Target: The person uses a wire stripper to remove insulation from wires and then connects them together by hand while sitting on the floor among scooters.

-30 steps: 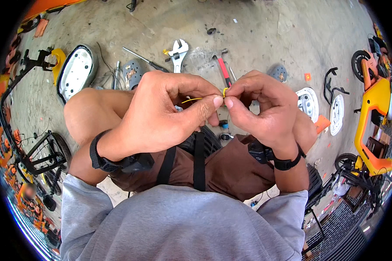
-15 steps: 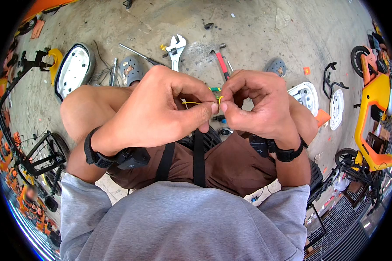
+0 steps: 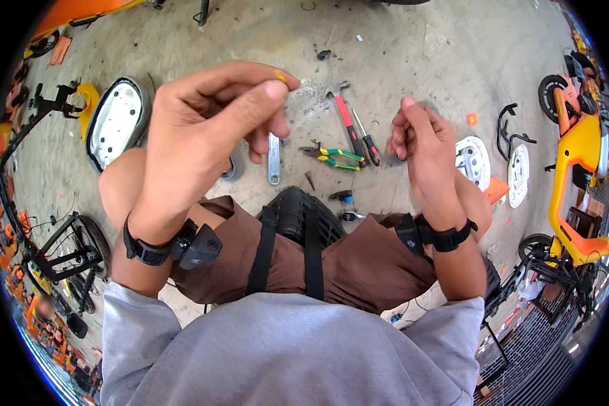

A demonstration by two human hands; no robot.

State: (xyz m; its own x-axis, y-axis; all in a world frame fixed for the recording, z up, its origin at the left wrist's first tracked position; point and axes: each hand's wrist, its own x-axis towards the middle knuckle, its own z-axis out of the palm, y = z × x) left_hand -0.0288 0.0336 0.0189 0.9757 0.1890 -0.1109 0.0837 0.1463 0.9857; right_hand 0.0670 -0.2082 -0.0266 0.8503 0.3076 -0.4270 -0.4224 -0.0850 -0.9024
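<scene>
My left hand (image 3: 216,128) is raised in front of me, thumb and forefinger pinched on a small bit of yellow wire (image 3: 279,75). Apart from it, over my right knee, my right hand (image 3: 423,152) is closed with curled fingers; anything in it is too small or hidden to make out. On the floor between the hands lie pliers with green and yellow handles (image 3: 335,157), a red-handled hammer (image 3: 347,118) and a screwdriver (image 3: 369,141). The handle of a steel wrench (image 3: 274,162) shows below my left hand, which covers its head.
A black-rimmed seat shell (image 3: 115,128) lies to the left, near a black vehicle frame (image 3: 20,210). White panels (image 3: 519,177) and a bent black tube (image 3: 505,128) are on the right, before a yellow vehicle body (image 3: 575,183). Small dark parts (image 3: 345,196) lie near my knees.
My hands have drawn apart from where they met at the yellow wire. The left moved up and left, the right a little rightward. The pliers, formerly mostly covered, now show.
</scene>
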